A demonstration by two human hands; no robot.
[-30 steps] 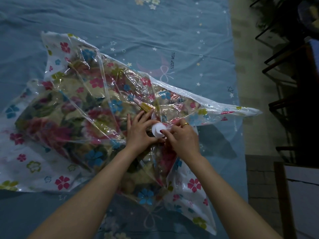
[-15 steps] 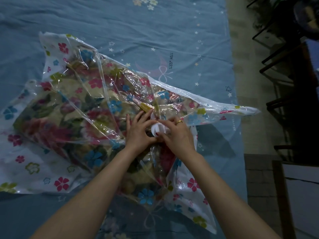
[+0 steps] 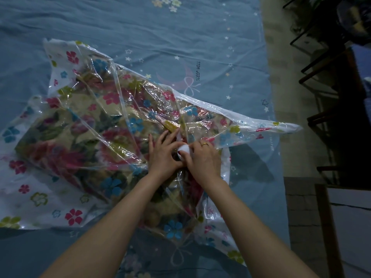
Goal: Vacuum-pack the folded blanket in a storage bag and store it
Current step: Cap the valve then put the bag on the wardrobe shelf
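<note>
A clear storage bag [image 3: 60, 199] printed with flowers lies spread on the bed. Inside it sits the folded floral blanket [image 3: 66, 141], its pattern showing through the plastic. A small white round valve cap [image 3: 184, 149] stands on the bag's top face near the middle. My right hand [image 3: 202, 159], with a ring on one finger, curls its fingers over the cap and grips it. My left hand [image 3: 163, 153] lies on the bag just left of the cap, fingers fairly straight and thumb against the cap's base. Most of the cap is hidden under my fingers.
The bed [image 3: 160, 37] has a blue sheet with stars, a moon and the words SLEEP WELL. A strip of pale floor [image 3: 289, 97] runs along its right side. Dark chairs or a rack [image 3: 341, 117] stand at the far right.
My right hand has closed further over the white cap and covers more of it than a second ago. The left hand has stayed beside it on the bag.
</note>
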